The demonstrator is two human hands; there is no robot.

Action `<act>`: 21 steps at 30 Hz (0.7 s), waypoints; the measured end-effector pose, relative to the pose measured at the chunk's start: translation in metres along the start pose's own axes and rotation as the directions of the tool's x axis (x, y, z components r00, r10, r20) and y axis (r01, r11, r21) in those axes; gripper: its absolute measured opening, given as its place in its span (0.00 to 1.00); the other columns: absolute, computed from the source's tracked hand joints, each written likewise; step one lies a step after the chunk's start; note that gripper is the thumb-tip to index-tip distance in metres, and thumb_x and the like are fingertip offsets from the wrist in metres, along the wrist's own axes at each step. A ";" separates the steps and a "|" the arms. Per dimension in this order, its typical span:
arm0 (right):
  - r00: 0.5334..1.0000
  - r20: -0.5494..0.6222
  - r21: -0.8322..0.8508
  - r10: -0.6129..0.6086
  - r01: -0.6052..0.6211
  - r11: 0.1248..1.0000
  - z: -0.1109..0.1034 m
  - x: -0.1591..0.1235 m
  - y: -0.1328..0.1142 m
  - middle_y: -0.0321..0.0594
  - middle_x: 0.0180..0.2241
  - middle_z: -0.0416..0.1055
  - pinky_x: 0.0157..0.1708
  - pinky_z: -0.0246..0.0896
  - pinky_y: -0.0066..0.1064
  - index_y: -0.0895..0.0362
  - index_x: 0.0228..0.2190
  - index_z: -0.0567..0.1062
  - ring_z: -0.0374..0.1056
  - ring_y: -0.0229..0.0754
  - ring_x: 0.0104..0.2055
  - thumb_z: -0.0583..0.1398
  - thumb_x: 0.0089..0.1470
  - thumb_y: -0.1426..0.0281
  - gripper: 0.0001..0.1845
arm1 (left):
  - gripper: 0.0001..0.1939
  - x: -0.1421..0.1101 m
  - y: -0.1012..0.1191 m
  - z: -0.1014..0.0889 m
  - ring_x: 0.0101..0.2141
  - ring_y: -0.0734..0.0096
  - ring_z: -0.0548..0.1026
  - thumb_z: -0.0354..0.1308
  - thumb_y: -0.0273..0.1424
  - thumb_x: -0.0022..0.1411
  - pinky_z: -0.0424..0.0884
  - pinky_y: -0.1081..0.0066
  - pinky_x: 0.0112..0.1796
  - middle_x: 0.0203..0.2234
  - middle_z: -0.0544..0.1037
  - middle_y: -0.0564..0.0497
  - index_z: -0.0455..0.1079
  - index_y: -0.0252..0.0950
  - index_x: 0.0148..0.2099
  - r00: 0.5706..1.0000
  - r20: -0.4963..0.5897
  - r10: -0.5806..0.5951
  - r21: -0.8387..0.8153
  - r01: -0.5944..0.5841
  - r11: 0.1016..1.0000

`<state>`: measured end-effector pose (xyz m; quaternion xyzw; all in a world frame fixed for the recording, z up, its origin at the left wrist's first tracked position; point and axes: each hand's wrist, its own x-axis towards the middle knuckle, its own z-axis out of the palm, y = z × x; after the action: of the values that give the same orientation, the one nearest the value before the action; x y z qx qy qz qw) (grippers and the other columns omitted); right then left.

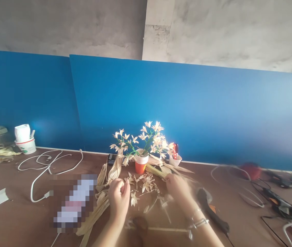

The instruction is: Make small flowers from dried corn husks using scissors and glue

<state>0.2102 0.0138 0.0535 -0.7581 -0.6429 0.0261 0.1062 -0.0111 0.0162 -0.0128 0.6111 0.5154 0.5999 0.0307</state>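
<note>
My left hand (pixel 119 195) is closed, thumb against the curled fingers, above the table beside dried corn husks (pixel 96 211). Whatever it may hold is hidden. Smeared by motion, my right hand (pixel 178 187) is at the near end of a bundle of yellow-green stalks (pixel 156 171); its fingers do not show clearly. Between the hands lie loose pale husk flowers (pixel 147 183) and scraps. Behind them an orange and white paper cup (pixel 141 164) holds green-stemmed branches with many husk flowers (pixel 157 139).
White cables (pixel 49 164) and a blurred-out, phone-like object (pixel 75 202) lie left. A black-handled tool (pixel 213 212) and black corded devices (pixel 282 206) lie right. A small white cup (pixel 175 160) and a blue partition (pixel 187 109) stand behind.
</note>
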 end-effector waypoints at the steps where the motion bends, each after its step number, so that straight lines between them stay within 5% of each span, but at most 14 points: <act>1: 1.000 -0.007 -0.004 0.015 -0.015 1.000 0.000 0.001 0.002 0.47 0.29 0.78 0.32 0.52 0.33 0.57 0.27 0.78 0.71 0.47 0.35 0.50 0.50 0.78 0.17 | 0.21 -0.001 0.001 0.001 0.22 0.71 0.60 0.51 0.32 0.64 0.60 0.69 0.27 0.18 0.56 0.58 0.45 0.42 0.22 1.000 -0.009 0.000 -0.003 0.000 1.000; 7: 0.999 -0.012 0.014 0.047 -0.047 0.999 -0.007 0.002 0.017 0.46 0.32 0.78 0.33 0.54 0.31 0.55 0.28 0.79 0.71 0.47 0.37 0.53 0.48 0.77 0.14 | 0.02 -0.010 0.004 0.002 0.34 0.65 0.71 0.51 0.27 0.61 0.69 0.64 0.38 0.31 0.71 0.49 0.62 0.39 0.35 0.993 -0.060 -0.099 -0.126 0.091 0.988; 10: 0.996 -0.033 0.040 0.086 -0.085 0.996 -0.017 0.001 0.026 0.46 0.35 0.78 0.35 0.55 0.31 0.55 0.30 0.79 0.71 0.47 0.40 0.52 0.48 0.78 0.16 | 0.07 -0.013 0.005 0.001 0.37 0.62 0.72 0.52 0.32 0.62 0.70 0.63 0.40 0.37 0.74 0.45 0.65 0.38 0.43 0.984 -0.043 -0.172 -0.161 0.163 0.973; 15: 0.989 -0.076 0.129 0.124 -0.113 0.985 -0.034 -0.001 0.040 0.41 0.34 0.78 0.34 0.56 0.29 0.52 0.32 0.80 0.71 0.44 0.37 0.51 0.51 0.75 0.18 | 0.08 -0.006 0.007 -0.009 0.34 0.65 0.72 0.52 0.37 0.64 0.69 0.66 0.38 0.31 0.72 0.50 0.65 0.38 0.38 0.992 -0.027 -0.125 -0.161 0.120 0.980; 21: 0.981 -0.120 0.202 0.155 -0.128 0.971 -0.043 0.003 0.071 0.44 0.42 0.78 0.37 0.60 0.30 0.55 0.39 0.79 0.72 0.46 0.42 0.50 0.53 0.73 0.19 | 0.21 0.003 0.006 -0.016 0.26 0.68 0.70 0.46 0.35 0.68 0.65 0.68 0.35 0.19 0.68 0.53 0.60 0.40 0.21 0.999 0.044 0.025 -0.101 -0.021 0.995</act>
<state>0.2873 0.0002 0.0824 -0.7883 -0.5728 0.0446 0.2202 -0.0206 0.0055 -0.0021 0.6280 0.4768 0.6115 0.0659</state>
